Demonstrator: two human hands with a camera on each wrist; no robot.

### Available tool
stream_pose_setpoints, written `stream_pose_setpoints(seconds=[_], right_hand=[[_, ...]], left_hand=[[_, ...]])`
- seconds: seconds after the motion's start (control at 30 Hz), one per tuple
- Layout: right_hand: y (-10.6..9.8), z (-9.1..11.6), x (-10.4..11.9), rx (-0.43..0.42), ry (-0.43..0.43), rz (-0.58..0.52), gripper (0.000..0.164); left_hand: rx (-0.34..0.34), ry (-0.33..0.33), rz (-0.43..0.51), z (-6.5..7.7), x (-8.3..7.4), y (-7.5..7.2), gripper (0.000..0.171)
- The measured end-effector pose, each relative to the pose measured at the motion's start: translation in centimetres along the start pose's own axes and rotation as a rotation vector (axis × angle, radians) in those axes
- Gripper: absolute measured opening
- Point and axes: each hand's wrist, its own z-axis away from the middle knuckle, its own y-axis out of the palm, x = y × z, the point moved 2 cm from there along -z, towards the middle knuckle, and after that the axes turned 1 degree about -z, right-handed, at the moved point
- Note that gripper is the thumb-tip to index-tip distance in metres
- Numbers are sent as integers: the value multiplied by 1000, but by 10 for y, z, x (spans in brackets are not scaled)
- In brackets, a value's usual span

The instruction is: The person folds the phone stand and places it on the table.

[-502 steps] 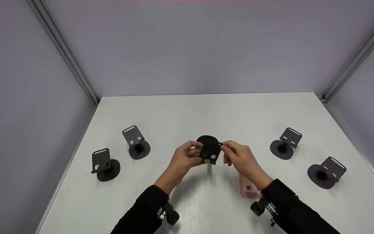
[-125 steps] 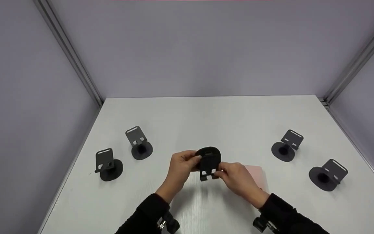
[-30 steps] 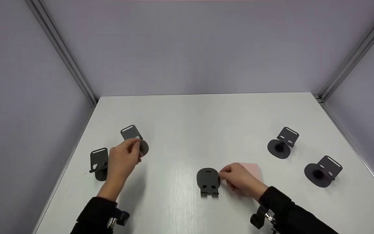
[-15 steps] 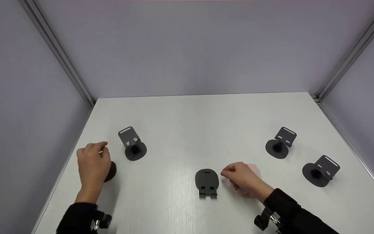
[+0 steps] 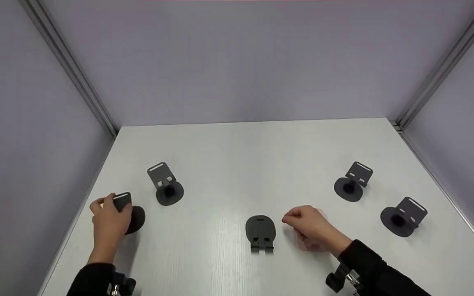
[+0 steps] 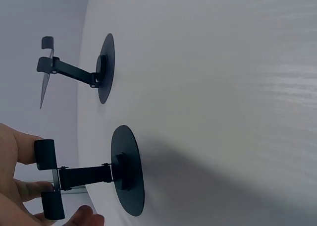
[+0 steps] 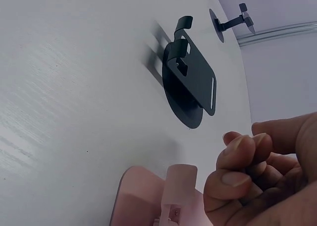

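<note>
At the left of the table my left hand (image 5: 107, 222) grips the upright plate of a black phone stand (image 5: 137, 220), fingers and thumb on either side of it. In the left wrist view that stand (image 6: 86, 176) shows its hooked lip, short arm and round base. A folded black phone stand (image 5: 260, 230) lies flat near the table's middle. Just right of it my right hand (image 5: 309, 224) hovers with loosely curled fingers and nothing between them. Below the right hand is a pink phone stand (image 7: 141, 194), largely hidden by it in the head view.
Another black phone stand (image 5: 166, 185) stands open further back on the left. Two more, a rear stand (image 5: 352, 183) and a nearer stand (image 5: 402, 218), are on the right. Walls border the white table (image 5: 228, 164) at the back and both sides.
Earlier both hands held a black stand; it now lies folded on the table. My left hand has moved past the rear left stand to the nearer one and taken hold. The right hand has barely moved lately.
</note>
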Motion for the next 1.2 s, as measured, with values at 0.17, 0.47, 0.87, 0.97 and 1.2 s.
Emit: stream_pose_setpoints(seconds=[0.17, 0.47, 0.87, 0.97, 1.2], right_hand=[[2, 1, 1, 11, -21, 4, 23], [1, 2, 1, 22, -10, -31, 23], [-3, 1, 6, 9, -58, 46, 22], [-6, 1, 7, 28, -63, 2, 24], [-13, 3, 18, 2, -106, 25, 24]], left_hand=[[16, -26, 82, -4, 3, 0, 76], [-22, -116, 257, -4, 13, -5, 64], [-34, -140, 443, 2, 2, -8, 53], [-46, -121, 449, 6, -8, -12, 52], [-141, -21, 484, 18, -44, -26, 44]])
